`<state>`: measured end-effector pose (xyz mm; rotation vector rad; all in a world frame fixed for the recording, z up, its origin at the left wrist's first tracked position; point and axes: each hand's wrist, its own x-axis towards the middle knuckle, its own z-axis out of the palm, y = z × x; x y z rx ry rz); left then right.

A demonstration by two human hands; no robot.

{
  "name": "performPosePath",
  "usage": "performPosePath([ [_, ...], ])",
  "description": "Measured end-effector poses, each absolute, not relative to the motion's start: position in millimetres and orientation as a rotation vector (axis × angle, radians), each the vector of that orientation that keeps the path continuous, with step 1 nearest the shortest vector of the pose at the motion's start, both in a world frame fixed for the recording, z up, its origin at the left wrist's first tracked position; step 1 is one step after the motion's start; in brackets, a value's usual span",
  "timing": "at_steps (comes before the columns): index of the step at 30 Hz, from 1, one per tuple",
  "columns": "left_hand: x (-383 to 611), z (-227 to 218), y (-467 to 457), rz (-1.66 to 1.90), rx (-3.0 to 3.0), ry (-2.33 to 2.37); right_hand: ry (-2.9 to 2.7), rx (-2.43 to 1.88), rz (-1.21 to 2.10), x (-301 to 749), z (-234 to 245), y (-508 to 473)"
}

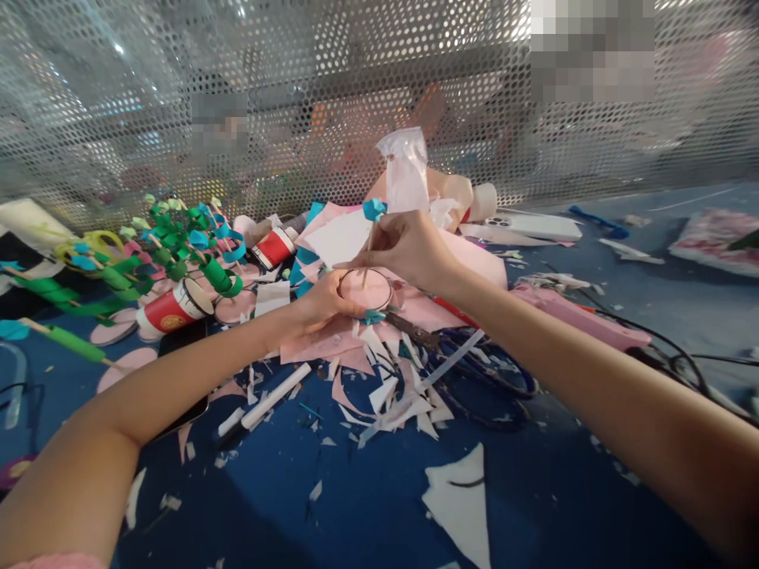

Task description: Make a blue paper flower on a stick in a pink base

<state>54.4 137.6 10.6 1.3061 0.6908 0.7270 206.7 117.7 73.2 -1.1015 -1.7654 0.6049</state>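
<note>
My left hand (320, 304) grips the near-left edge of a round pink disc (375, 294) with a dark rim, above a heap of paper scraps. My right hand (412, 246) pinches a thin wooden stick (364, 276) that stands nearly upright, its lower end at the disc. Whether the stick is fixed there, I cannot tell. A blue folded-paper flower (374, 209) tops the stick, just above my right fingers. Scissors (424, 333) lie close to the disc on its near right side. Pink paper sheets (326, 348) spread beneath my hands.
Left stand several paper flowers (222, 276) with green spirals on pink discs, beside a red-and-white paper cup (178, 310). A pink glue gun (581, 316) and its cable lie right. A white marker (276, 397) lies in front; a perforated metal panel (285, 95) rises behind.
</note>
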Motion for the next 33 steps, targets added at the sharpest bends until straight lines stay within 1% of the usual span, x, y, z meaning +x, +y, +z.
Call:
performPosePath([
  [5,53.7,15.3,133.8,0.694,1.304,0.680,-1.909,-1.020,0.768,214.1,85.9,112.0],
  [8,52.2,15.8,133.6,0.705,1.322,0.717,-1.904,-1.035,0.790,217.2,87.7,112.8],
  [11,51.4,12.8,136.1,0.709,1.375,0.699,-1.859,-1.067,0.725,215.9,82.5,116.2],
  [15,52.4,11.3,137.1,0.709,1.364,0.655,-1.845,-1.144,0.531,211.1,75.7,117.6],
  [19,54.6,13.5,135.0,0.738,1.335,0.614,-1.863,-1.188,0.487,209.4,76.3,116.8],
  [22,54.4,13.3,135.3,0.744,1.355,0.636,-1.884,-1.145,0.553,212.5,82.0,116.8],
  [26,52.4,12.4,136.1,0.749,1.393,0.683,-1.891,-1.007,0.837,218.7,94.7,112.6],
  [28,51.8,12.8,135.8,0.735,1.393,0.681,-1.924,-1.004,0.941,220.3,99.6,109.4],
  [30,51.6,13.4,135.4,0.727,1.391,0.689,-1.940,-1.053,0.933,219.9,101.0,107.8],
  [33,52.0,13.5,135.8,0.729,1.391,0.696,-1.902,-1.145,0.778,216.1,95.9,109.5],
])
